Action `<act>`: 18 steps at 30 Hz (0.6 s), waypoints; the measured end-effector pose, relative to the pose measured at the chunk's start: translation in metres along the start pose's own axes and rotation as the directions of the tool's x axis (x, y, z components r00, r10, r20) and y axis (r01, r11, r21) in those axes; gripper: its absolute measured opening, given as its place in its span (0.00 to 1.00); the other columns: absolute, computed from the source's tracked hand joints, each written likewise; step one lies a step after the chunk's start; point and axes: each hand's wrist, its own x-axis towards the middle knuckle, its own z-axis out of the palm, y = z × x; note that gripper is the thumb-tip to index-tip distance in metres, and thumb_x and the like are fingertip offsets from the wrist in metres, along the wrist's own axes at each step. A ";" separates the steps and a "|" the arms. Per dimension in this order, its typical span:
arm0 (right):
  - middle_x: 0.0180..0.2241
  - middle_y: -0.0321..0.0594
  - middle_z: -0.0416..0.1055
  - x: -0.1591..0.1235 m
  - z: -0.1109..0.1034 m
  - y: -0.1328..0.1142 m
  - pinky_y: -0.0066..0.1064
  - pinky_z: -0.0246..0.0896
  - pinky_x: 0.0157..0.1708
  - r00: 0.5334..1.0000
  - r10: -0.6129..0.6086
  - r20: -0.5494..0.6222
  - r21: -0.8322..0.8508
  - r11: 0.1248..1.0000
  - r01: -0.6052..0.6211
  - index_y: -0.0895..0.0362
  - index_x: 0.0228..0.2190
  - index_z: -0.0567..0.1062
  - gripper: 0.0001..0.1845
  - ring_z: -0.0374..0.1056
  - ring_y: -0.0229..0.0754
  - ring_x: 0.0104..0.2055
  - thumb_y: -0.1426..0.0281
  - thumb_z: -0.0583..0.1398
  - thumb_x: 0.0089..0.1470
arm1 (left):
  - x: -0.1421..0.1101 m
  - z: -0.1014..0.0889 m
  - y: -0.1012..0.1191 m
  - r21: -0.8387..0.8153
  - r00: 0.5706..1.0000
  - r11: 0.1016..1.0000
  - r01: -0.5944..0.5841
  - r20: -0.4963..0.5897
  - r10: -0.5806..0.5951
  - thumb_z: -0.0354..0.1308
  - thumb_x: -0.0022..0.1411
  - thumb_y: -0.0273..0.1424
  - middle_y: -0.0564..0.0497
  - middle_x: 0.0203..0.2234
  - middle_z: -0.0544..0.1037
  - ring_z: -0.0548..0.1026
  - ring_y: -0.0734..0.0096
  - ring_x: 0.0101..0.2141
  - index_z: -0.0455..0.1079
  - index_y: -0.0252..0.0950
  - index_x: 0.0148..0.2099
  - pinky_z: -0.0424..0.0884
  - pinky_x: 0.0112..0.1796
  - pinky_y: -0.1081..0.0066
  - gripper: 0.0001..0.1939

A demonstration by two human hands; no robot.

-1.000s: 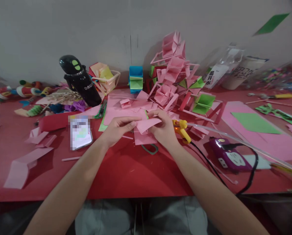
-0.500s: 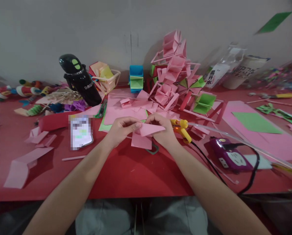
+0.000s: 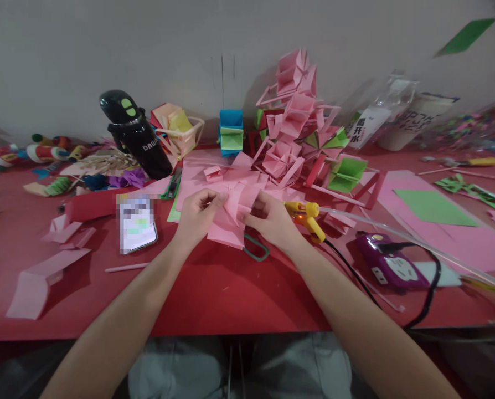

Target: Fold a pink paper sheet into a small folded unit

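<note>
Pinching one folded pink paper (image 3: 226,234) over the centre of the red table (image 3: 231,305), the left hand (image 3: 197,217) hides its left edge, while the right hand (image 3: 273,220) touches its right side, curled fingers partly hidden, grip impossible to tell, near one half-covered green loop (image 3: 267,252) and one glue gun (image 3: 315,228).

The head view looked from above the lap (image 3: 176,366), forward and down across the table (image 3: 239,307) to the wall (image 3: 156,44). Forearms (image 3: 127,310) crossed the bottom edge, close to the lens; left hand (image 3: 197,216) and right hand (image 3: 276,221) lay near mid-frame, the wall farthest off.
</note>
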 end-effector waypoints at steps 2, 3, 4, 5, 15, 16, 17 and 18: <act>0.42 0.44 0.78 -0.001 0.001 -0.001 0.46 0.72 0.48 1.000 -0.017 0.004 0.001 1.000 0.017 0.55 0.41 0.70 0.20 0.76 0.47 0.43 0.69 0.68 0.46 | 0.001 -0.001 -0.001 0.011 1.000 1.000 -0.020 0.008 0.019 0.61 0.62 0.42 0.54 0.22 0.70 0.66 0.73 0.26 0.70 0.36 0.27 0.63 0.30 0.73 0.17; 0.43 0.44 0.77 -0.002 0.001 -0.001 0.45 0.73 0.47 1.000 -0.023 0.010 0.005 1.000 0.023 0.54 0.42 0.70 0.21 0.76 0.47 0.43 0.70 0.68 0.46 | 0.001 -0.001 -0.001 0.011 1.000 1.000 -0.026 0.014 0.025 0.61 0.62 0.41 0.54 0.23 0.70 0.66 0.74 0.26 0.70 0.36 0.27 0.63 0.29 0.73 0.16; 0.43 0.44 0.77 -0.003 0.001 -0.002 0.44 0.73 0.46 1.000 -0.025 0.018 0.007 1.000 0.025 0.54 0.44 0.69 0.22 0.76 0.46 0.43 0.70 0.68 0.47 | 0.001 -0.002 -0.002 0.009 0.999 1.000 -0.029 0.017 0.029 0.61 0.62 0.41 0.54 0.23 0.71 0.66 0.74 0.26 0.70 0.36 0.28 0.63 0.29 0.73 0.16; 0.43 0.44 0.77 -0.003 0.001 -0.002 0.42 0.74 0.45 0.999 -0.026 0.027 0.003 1.000 0.026 0.53 0.45 0.68 0.23 0.75 0.45 0.43 0.71 0.68 0.47 | 0.001 -0.003 -0.002 0.001 0.999 1.000 -0.029 0.016 0.029 0.61 0.62 0.41 0.54 0.23 0.71 0.67 0.74 0.26 0.70 0.36 0.28 0.62 0.29 0.74 0.16; 0.29 0.30 0.70 -0.004 -0.008 0.000 0.30 0.67 0.25 0.990 0.098 0.098 0.054 0.993 -0.103 0.51 0.58 0.60 0.39 0.67 0.35 0.24 0.71 0.67 0.47 | 0.004 -0.023 0.006 -0.095 0.955 0.994 -0.050 0.288 0.075 0.71 0.52 0.37 0.47 0.41 0.81 0.78 0.63 0.42 0.77 0.39 0.45 0.73 0.42 0.69 0.17; 0.29 0.30 0.71 -0.004 -0.008 -0.001 0.31 0.69 0.26 0.989 0.090 0.118 0.053 0.994 -0.097 0.51 0.57 0.61 0.37 0.68 0.36 0.25 0.72 0.67 0.47 | 0.004 -0.023 0.006 -0.082 0.958 0.996 -0.047 0.278 0.068 0.71 0.52 0.37 0.47 0.40 0.82 0.78 0.63 0.41 0.78 0.38 0.43 0.74 0.42 0.68 0.16; 0.29 0.31 0.71 -0.004 -0.008 -0.001 0.32 0.70 0.27 0.988 0.073 0.137 0.037 0.996 -0.079 0.51 0.56 0.62 0.34 0.69 0.37 0.26 0.71 0.66 0.48 | 0.004 -0.023 0.006 -0.073 0.964 0.997 -0.038 0.261 0.056 0.70 0.53 0.37 0.47 0.37 0.82 0.79 0.63 0.39 0.78 0.38 0.41 0.74 0.41 0.67 0.14; 0.29 0.32 0.72 -0.004 -0.007 -0.001 0.32 0.70 0.28 0.991 0.034 0.127 -0.007 0.999 -0.033 0.51 0.54 0.65 0.30 0.70 0.38 0.27 0.71 0.66 0.50 | 0.004 -0.023 0.005 -0.070 0.970 0.997 -0.031 0.239 0.047 0.70 0.53 0.38 0.47 0.35 0.82 0.79 0.64 0.37 0.79 0.37 0.39 0.75 0.40 0.67 0.13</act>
